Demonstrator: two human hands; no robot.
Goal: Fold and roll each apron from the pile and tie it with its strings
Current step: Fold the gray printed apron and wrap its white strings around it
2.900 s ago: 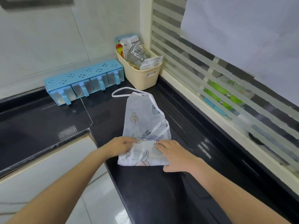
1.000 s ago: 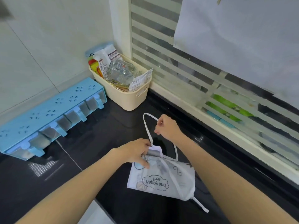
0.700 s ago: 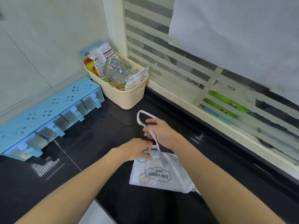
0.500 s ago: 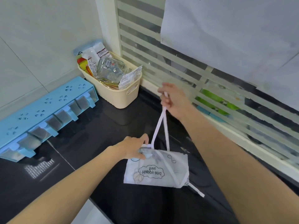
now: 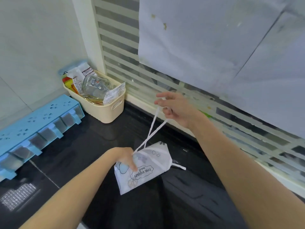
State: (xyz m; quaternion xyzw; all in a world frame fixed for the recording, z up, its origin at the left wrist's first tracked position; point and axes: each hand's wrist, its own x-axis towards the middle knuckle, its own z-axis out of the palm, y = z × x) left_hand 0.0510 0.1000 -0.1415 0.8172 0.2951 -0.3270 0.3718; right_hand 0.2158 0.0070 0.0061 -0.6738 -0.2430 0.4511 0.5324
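A white printed apron (image 5: pixel 145 169), folded into a small packet with "Happy and free" lettering, is tilted and lifted a little off the black counter (image 5: pixel 92 146). My left hand (image 5: pixel 127 157) grips its upper left end. My right hand (image 5: pixel 175 108) pinches the white neck strap (image 5: pixel 152 129), which runs taut in two strands up from the packet. A short loose string end (image 5: pixel 179 166) sticks out at the packet's right side.
A cream basket (image 5: pixel 105 109) full of packets and a glass jar stands in the back corner. A blue spice-box row (image 5: pixel 36 128) lies along the left wall. A slatted window frame (image 5: pixel 165 76) runs along the counter's right side.
The flat half-folded apron became a small packet. My right hand took the strap and pulled it up and right; now my left hand has lifted and tilted the packet.
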